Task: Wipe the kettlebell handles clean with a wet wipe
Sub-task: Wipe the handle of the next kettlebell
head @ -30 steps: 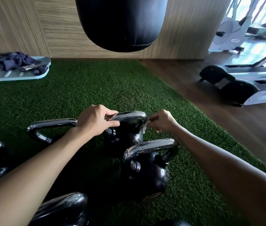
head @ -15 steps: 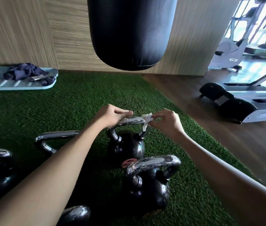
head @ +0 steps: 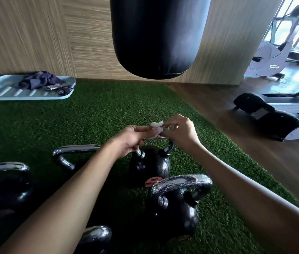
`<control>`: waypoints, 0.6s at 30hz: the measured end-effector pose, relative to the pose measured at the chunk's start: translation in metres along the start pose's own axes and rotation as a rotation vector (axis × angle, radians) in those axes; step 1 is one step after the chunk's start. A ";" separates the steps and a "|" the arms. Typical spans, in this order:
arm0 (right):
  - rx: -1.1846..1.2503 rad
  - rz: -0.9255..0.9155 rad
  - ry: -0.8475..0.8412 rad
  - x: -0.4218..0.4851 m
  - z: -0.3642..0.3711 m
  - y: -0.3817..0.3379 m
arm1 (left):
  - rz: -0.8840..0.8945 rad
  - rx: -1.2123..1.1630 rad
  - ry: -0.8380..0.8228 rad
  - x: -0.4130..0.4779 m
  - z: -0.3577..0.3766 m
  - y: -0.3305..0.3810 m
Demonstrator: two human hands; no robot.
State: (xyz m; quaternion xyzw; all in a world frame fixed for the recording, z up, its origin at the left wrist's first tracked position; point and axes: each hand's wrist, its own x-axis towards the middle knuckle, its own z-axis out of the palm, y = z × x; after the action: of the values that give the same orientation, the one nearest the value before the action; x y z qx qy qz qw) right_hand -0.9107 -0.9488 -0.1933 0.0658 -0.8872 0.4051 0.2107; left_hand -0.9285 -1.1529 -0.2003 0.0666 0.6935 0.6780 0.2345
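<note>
Left grip (head: pixel 135 140) off handle since half-second ago, now meets right grip (head: pixel 181 132) at wet wipe (head: pixel 156 125). Both pinch crumpled wipe at fingertips. Nearer than grips: chrome-handled kettlebell (head: pixel 174 213). Directly below grips: second kettlebell (head: pixel 150 162), its handle (head: pixel 170 146) just under wipe. Beyond grips: punching bag (head: pixel 156 33).

A gym: a black punching bag (head: pixel 156 33) hangs at twelve o'clock, chrome-handled kettlebells (head: pixel 172 213) stand on green turf (head: pixel 99 110) at six, and an exercise bike (head: pixel 267 57) and treadmill (head: pixel 277 114) sit at two.
</note>
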 end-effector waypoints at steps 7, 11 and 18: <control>-0.164 0.046 -0.223 0.005 0.000 0.011 | 0.131 0.260 0.333 0.004 -0.013 -0.012; -0.362 0.080 -0.282 0.023 0.002 0.030 | 0.297 0.760 0.470 0.009 -0.020 -0.008; -0.327 0.147 -0.306 0.029 0.000 0.044 | 0.588 1.053 0.416 0.035 -0.010 0.005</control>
State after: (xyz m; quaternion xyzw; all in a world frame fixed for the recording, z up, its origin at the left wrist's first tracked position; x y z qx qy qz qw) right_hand -0.9494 -0.9178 -0.2118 0.0266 -0.9650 0.2557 0.0515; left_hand -0.9645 -1.1472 -0.2043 0.2275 0.9176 0.2809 -0.1652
